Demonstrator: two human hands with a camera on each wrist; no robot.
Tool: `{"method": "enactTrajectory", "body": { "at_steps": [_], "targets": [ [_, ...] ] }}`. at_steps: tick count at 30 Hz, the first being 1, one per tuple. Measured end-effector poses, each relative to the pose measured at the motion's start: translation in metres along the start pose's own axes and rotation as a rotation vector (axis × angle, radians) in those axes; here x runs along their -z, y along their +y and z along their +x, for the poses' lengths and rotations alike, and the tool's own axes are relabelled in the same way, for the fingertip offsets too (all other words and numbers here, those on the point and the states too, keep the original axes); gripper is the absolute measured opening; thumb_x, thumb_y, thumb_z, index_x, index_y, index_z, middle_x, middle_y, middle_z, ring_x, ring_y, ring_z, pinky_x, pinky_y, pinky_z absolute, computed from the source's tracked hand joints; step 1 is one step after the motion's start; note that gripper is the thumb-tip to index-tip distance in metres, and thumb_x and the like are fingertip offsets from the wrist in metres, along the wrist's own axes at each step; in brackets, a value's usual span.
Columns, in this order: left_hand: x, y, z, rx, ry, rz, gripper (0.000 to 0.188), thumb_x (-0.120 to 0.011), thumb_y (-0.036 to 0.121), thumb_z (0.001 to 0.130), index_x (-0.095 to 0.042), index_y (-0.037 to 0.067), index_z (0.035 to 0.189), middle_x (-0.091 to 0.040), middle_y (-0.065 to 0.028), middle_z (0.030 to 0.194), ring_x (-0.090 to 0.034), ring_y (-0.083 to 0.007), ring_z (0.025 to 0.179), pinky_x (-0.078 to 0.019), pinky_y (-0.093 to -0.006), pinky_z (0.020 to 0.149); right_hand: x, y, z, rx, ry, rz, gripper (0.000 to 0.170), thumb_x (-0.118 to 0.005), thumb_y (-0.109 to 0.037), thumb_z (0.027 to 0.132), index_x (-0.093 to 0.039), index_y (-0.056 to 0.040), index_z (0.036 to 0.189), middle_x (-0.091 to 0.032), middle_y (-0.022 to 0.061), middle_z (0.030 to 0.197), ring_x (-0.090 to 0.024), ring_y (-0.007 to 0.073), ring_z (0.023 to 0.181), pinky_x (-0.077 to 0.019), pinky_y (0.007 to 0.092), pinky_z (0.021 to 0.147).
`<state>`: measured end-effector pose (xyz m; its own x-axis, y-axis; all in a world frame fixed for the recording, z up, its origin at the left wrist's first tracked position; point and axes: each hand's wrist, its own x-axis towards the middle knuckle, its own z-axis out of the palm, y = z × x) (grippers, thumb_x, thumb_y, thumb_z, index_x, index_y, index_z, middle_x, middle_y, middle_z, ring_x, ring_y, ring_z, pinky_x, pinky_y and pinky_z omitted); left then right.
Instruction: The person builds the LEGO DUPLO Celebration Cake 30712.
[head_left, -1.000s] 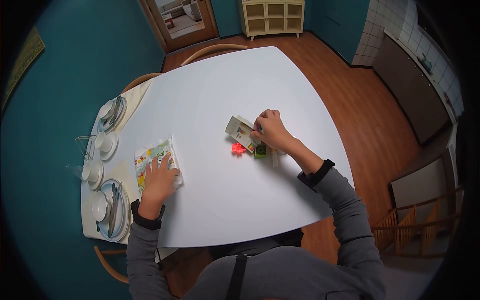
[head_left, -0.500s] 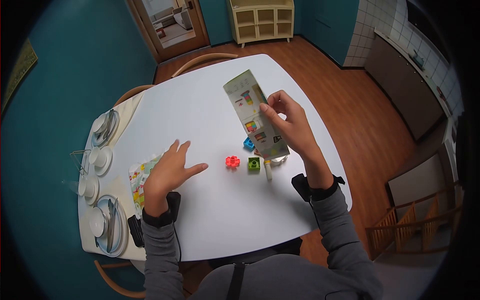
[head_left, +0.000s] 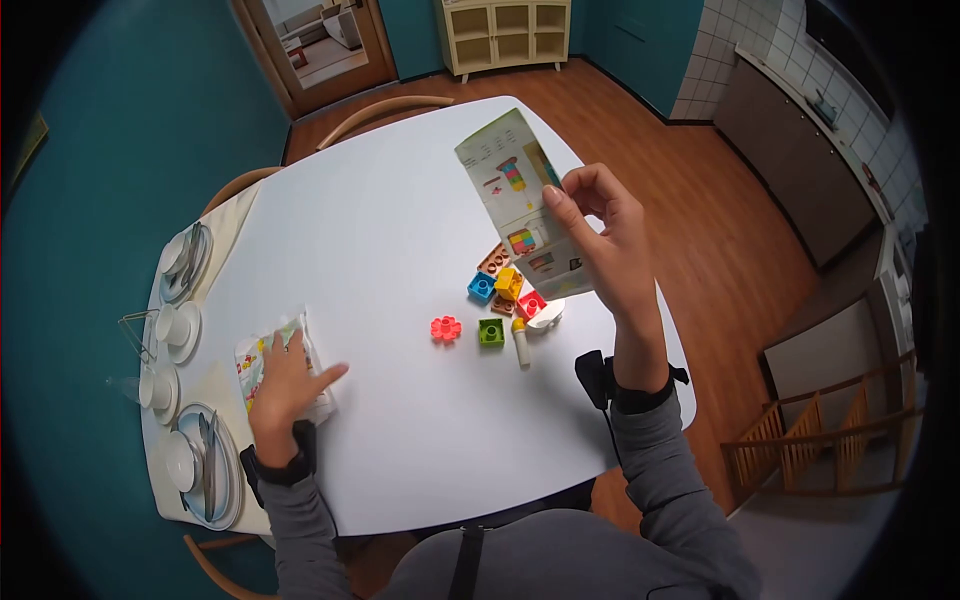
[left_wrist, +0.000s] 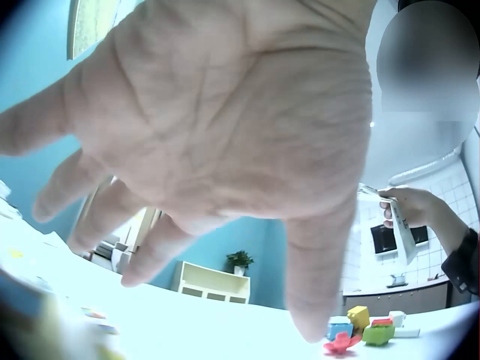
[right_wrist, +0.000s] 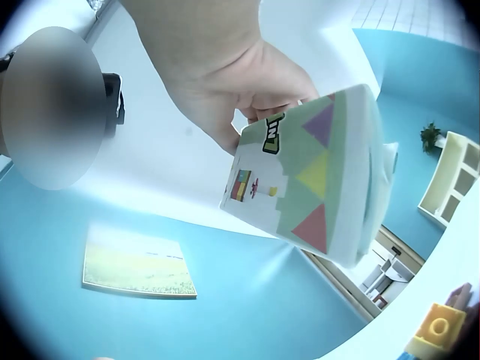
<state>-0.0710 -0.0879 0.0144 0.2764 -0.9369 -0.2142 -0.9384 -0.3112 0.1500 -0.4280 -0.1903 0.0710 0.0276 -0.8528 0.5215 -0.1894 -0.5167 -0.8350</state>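
The right hand [head_left: 622,240] pinches a folded printed leaflet [head_left: 520,185] by its right edge, holding it up above the far right of the table. In the right wrist view the leaflet [right_wrist: 300,176] shows coloured triangles. Fingers spread, the left hand [head_left: 285,385] is over a printed plastic packet [head_left: 250,370]; contact is unclear. Its open palm [left_wrist: 217,112] fills the left wrist view. Below the leaflet lie a blue brick [head_left: 482,288], a yellow brick [head_left: 508,284], a red brick [head_left: 531,304], a green brick [head_left: 491,332], brown pieces [head_left: 493,260] and a pink flower piece [head_left: 446,329].
Plates [head_left: 226,500], bowls [head_left: 181,462], cups [head_left: 172,327] and cutlery stand along the table's left edge. A white stick with a yellow end [head_left: 521,345] lies near a white piece [head_left: 548,316]. Wooden chairs [head_left: 375,112] stand around the table.
The right hand has lifted the leaflet off the bricks, uncovering them. The left hand rose from the packet and moved right, then came back over it. The head view has shifted slightly.
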Motion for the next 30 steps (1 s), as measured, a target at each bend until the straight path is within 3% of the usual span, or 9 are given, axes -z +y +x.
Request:
{"method": "enactTrajectory", "body": {
  "at_steps": [3, 4, 7, 11, 17, 25, 27, 30],
  "targets": [
    [-0.004, -0.034, -0.03, 0.045, -0.192, 0.027, 0.113, -0.082, 0.055, 0.055, -0.033, 0.005, 0.144, -0.013, -0.0331, 0.149, -0.01, -0.0529, 0.138, -0.0213, -0.0546, 0.11, -0.008, -0.001, -0.001, 0.069, -0.033, -0.027, 0.025, -0.062, -0.025, 0.09, -0.058, -0.0002, 0.087, -0.067, 0.0105, 0.077, -0.065, 0.0161, 0.074, -0.0509, 0.0297, 0.069],
    [-0.012, -0.048, -0.032, 0.073, -0.208, 0.054, 0.118, -0.085, 0.053, 0.049, -0.033, 0.012, 0.145, -0.01, -0.0312, 0.151, -0.01, -0.0523, 0.138, -0.0204, -0.0535, 0.111, -0.01, -0.002, -0.002, 0.049, -0.054, -0.023, 0.025, -0.062, -0.025, 0.09, -0.058, -0.0004, 0.087, -0.067, 0.0108, 0.077, -0.065, 0.0164, 0.074, -0.0509, 0.0296, 0.069],
    [-0.021, -0.059, -0.04, 0.034, -0.222, 0.009, 0.109, -0.086, 0.049, 0.053, -0.034, 0.023, 0.145, -0.012, -0.0296, 0.151, -0.013, -0.0504, 0.138, -0.0209, -0.052, 0.111, -0.013, -0.002, -0.006, 0.03, -0.099, -0.024, 0.024, -0.06, -0.024, 0.091, -0.058, -0.0009, 0.087, -0.068, 0.0124, 0.078, -0.066, 0.0171, 0.073, -0.0512, 0.0294, 0.069],
    [-0.035, -0.062, -0.019, -0.048, -0.232, -0.04, 0.102, -0.083, 0.046, 0.058, -0.035, 0.025, 0.145, -0.016, -0.0298, 0.15, -0.017, -0.0494, 0.137, -0.0214, -0.0506, 0.112, -0.016, -0.002, -0.007, 0.027, -0.121, -0.043, 0.024, -0.06, -0.025, 0.091, -0.058, -0.0013, 0.088, -0.068, 0.0135, 0.079, -0.066, 0.0175, 0.074, -0.0515, 0.0298, 0.07],
    [-0.036, 0.006, 0.025, -0.308, -0.16, -0.005, 0.088, -0.078, 0.042, 0.069, -0.036, 0.023, 0.145, -0.021, -0.0298, 0.149, -0.023, -0.0473, 0.137, -0.0259, -0.0473, 0.11, -0.02, 0.003, -0.007, 0.031, -0.12, -0.055, 0.024, -0.061, -0.025, 0.09, -0.058, -0.0012, 0.087, -0.068, 0.0129, 0.079, -0.065, 0.0173, 0.074, -0.0512, 0.0297, 0.07],
    [-0.036, 0.065, 0.06, -0.394, -0.16, -0.025, 0.081, -0.076, 0.037, 0.073, -0.038, 0.024, 0.144, -0.021, -0.0302, 0.148, -0.025, -0.0455, 0.136, -0.0256, -0.0447, 0.111, -0.021, -0.001, -0.007, 0.008, -0.132, -0.069, 0.023, -0.063, -0.025, 0.089, -0.06, -0.0014, 0.086, -0.068, 0.0116, 0.077, -0.065, 0.0162, 0.073, -0.0508, 0.0288, 0.07],
    [-0.038, 0.063, 0.066, -0.379, -0.184, 0.045, 0.082, -0.075, 0.041, 0.073, -0.036, 0.03, 0.144, -0.017, -0.0241, 0.152, -0.024, -0.0517, 0.135, -0.0301, -0.0534, 0.108, -0.022, -0.003, -0.007, -0.03, -0.146, -0.087, 0.024, -0.063, -0.025, 0.089, -0.064, -0.0009, 0.087, -0.069, 0.0113, 0.076, -0.066, 0.0156, 0.072, -0.051, 0.0285, 0.069],
    [-0.039, 0.061, 0.07, -0.302, -0.187, 0.015, 0.082, -0.076, 0.041, 0.072, -0.036, 0.031, 0.143, -0.019, -0.0268, 0.15, -0.024, -0.0525, 0.134, -0.0298, -0.0533, 0.108, -0.02, -0.003, -0.008, -0.049, -0.138, -0.074, 0.024, -0.063, -0.024, 0.089, -0.067, -0.0006, 0.089, -0.069, 0.0118, 0.075, -0.067, 0.0154, 0.072, -0.0515, 0.0289, 0.069]
  ]
}}
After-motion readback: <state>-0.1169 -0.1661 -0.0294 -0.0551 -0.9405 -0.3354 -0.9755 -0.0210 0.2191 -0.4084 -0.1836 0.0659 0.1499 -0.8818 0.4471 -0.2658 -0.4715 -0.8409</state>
